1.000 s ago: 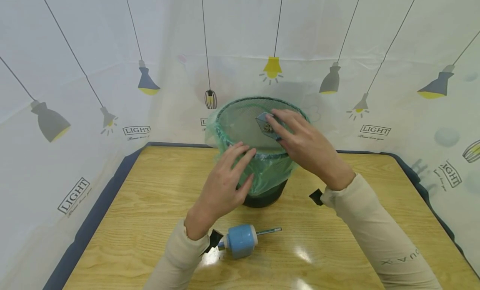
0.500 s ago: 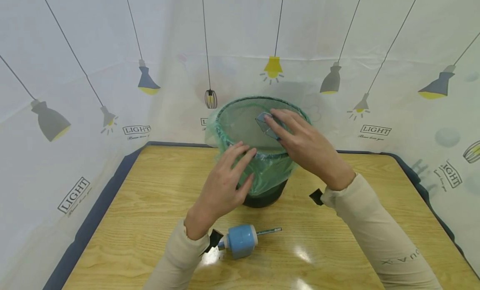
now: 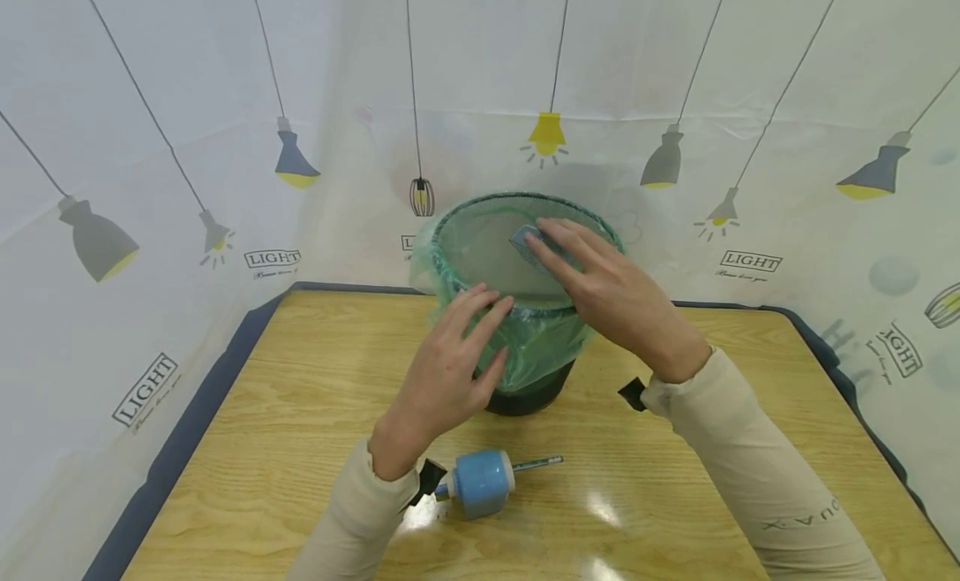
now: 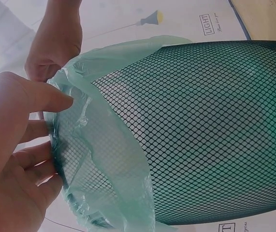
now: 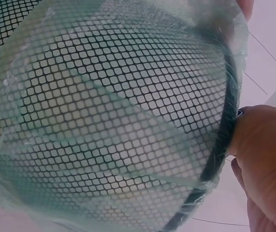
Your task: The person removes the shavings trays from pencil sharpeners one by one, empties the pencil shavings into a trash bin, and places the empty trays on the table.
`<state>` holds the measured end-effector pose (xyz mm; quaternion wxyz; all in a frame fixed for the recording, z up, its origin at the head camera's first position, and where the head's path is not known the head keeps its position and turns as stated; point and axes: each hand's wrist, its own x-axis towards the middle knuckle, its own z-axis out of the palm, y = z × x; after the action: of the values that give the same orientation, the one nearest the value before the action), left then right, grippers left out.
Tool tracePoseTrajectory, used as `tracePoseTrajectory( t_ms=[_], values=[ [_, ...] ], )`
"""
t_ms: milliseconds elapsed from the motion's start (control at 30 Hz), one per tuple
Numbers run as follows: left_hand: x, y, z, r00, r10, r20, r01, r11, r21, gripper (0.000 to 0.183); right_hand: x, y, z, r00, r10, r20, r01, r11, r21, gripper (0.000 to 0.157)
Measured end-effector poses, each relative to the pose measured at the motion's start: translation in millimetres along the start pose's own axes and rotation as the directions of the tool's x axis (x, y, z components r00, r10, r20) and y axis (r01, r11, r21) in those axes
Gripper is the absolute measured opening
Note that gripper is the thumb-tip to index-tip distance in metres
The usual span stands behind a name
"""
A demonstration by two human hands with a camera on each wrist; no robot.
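In the head view a mesh waste bin stands upright, lined with a thin green plastic bag folded over its rim. My right hand pinches a small translucent blue shavings drawer over the bin's mouth. Fingers cover most of the drawer. My left hand rests its fingertips at the near rim, fingers loosely bent; the left wrist view has the thumb in front of the bag. In the right wrist view the right hand shows past the rim, its drawer hidden.
On the wooden table, near the left wrist, lies a blue pencil sharpener with a pencil sticking out of it. A white cloth backdrop printed with lamps rises behind and at both sides.
A second ago a small clump of shavings showed in the drawer; it is no longer visible. The right hand has tipped the drawer slightly and its fingers cover more of it. The left hand stays put.
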<state>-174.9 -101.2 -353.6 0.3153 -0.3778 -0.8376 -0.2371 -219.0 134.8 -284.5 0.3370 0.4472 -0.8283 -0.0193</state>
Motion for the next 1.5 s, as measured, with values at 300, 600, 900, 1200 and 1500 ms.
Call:
tracePoseTrajectory(
  t_ms=[300, 600, 900, 1200, 1500],
  values=[
    [0.1, -0.1, -0.1, 1.0, 0.001, 0.005, -0.001, 1.0, 0.001, 0.053, -0.6, -0.9, -0.1, 1.0, -0.027, 0.013, 0.027, 1.0, -0.01, 0.08],
    [-0.1, -0.1, 0.1, 1.0, -0.005, 0.006, 0.005, 1.0, 0.002, 0.053, -0.6, -0.5, -2.4, 0.997, -0.072, 0.041, 0.073, 0.997, -0.039, 0.084],
    [-0.2, 0.4, 0.1, 1.0, -0.003, 0.008, 0.003, 1.0, 0.001, 0.053, -0.9, -0.7, -3.9, 0.994, -0.098, 0.055, 0.102, 0.992, -0.081, 0.081],
    [0.8, 1.2, -0.8, 1.0, -0.007, 0.003, 0.007, 1.0, -0.001, 0.052, -0.7, -1.3, -3.5, 0.997, -0.077, 0.024, 0.079, 0.994, -0.08, 0.075],
    [1.7, 1.9, -1.3, 1.0, -0.009, -0.003, 0.009, 1.0, 0.001, 0.052, -0.4, -0.8, 0.2, 0.996, -0.059, -0.06, 0.055, 0.996, -0.071, 0.061]
  ],
)
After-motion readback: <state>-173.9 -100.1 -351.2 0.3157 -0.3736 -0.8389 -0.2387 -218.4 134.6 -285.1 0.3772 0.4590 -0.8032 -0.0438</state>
